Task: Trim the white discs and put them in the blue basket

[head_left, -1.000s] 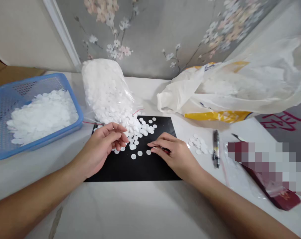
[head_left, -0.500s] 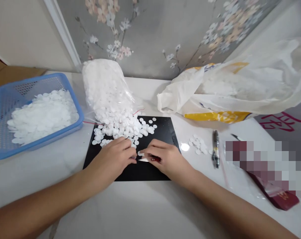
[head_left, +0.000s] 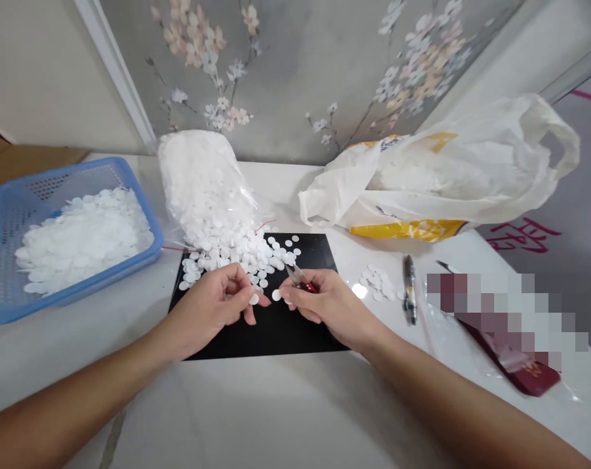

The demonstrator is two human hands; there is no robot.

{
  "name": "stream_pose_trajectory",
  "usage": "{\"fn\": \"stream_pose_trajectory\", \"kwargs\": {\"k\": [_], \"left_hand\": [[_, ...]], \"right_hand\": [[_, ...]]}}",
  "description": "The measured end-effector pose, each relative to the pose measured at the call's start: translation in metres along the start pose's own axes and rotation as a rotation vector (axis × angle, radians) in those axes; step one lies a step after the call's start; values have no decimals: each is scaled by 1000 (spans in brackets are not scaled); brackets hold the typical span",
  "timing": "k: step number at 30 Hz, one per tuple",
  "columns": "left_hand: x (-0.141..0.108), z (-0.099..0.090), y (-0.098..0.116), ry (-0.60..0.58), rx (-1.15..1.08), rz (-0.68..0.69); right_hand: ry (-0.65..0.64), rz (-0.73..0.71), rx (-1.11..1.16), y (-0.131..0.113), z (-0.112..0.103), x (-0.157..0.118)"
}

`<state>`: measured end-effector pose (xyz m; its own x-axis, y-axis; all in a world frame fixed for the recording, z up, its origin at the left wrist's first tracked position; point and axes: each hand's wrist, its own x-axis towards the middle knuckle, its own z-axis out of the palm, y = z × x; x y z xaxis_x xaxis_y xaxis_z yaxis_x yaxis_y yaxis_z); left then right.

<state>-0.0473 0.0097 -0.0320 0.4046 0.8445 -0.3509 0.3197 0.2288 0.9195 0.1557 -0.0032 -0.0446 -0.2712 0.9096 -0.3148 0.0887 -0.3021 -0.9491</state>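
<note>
My left hand is above the left part of a black mat, a small white disc pinched at its fingertips. Just to the right, my right hand holds small red-handled scissors, blades pointing up and left. Another white disc shows at the right fingertips, apart from the left hand's disc. Behind both hands, many loose white discs spill over the mat from a clear plastic bag.
A blue basket of white discs stands at the left. At the back right lies a white and yellow plastic bag. Right of the mat are a few discs, a pen and a dark red item in clear plastic.
The left hand has turned, so its disc now shows. The scissors in the right hand have swung from pointing left to pointing up and left. The view has shifted slightly.
</note>
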Motion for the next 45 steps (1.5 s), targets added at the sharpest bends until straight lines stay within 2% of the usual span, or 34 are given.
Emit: {"fn": "stream_pose_trajectory", "kwargs": {"k": [3, 6, 11, 15, 18, 20, 21, 24, 26, 29, 32, 35, 38, 41, 45], "left_hand": [[-1, 3, 1, -61, -265, -137], [-2, 5, 4, -84, -390, -221], [-3, 6, 0, -114, -506, -246], [-4, 6, -2, -175, -576, -240], [-4, 2, 2, -96, -537, -189], [-3, -4, 6, 36, -474, -116], [-3, -7, 7, 107, -443, -75], [1, -18, 9, 248, -367, 20], [4, -22, 8, 256, -342, 32], [7, -22, 5, 218, -325, -7], [8, -19, 2, 158, -273, -52], [6, -15, 1, 75, -170, -21], [4, -12, 2, 18, -111, 5], [2, -8, 2, -13, -146, -7], [2, -6, 1, -33, -151, -22]], "right_hand": [[-60, 31, 96, -3, 1, -1], [-76, 25, 65, -2, 2, -1], [-70, -32, -98, -11, 9, -2], [-121, -214, -301, -24, 20, 0], [41, -412, -445, -24, 21, 5], [157, -487, -546, -17, 17, 10], [170, -508, -586, -11, 15, 12], [59, -565, -694, 7, 12, 17], [-18, -596, -794, 16, 12, 19], [-46, -611, -890, 19, 14, 22], [20, -552, -746, 12, 14, 22], [59, -289, -447, 3, 13, 20], [-41, -48, -125, -2, 14, 17], [-123, 44, 100, -3, 15, 15], [-155, 67, 184, -2, 16, 14]]}}
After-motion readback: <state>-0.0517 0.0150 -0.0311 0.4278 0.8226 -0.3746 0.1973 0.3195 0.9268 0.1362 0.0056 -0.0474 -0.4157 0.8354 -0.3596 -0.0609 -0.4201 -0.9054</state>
